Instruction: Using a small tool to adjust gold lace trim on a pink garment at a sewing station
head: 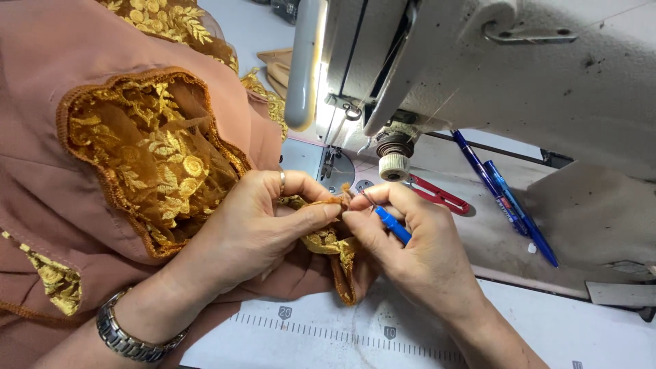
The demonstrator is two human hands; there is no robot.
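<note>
The peach fabric garment with gold lace trim (102, 137) lay left of the white sewing machine (533, 68); two blue plastic pens (509, 198) and red-handled snips (441, 195) lay right of the hands

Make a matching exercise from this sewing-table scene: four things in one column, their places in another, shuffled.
Things:
1. blue-handled seam ripper
2. red plastic thread snips
3. two blue pens
4. silver metal wristwatch

Places:
A. lying on the table right of the snips
B. on the left wrist
C. held in the right hand
D. on the machine bed under the needle head

Pairs: 1-C, 2-D, 3-A, 4-B
</note>
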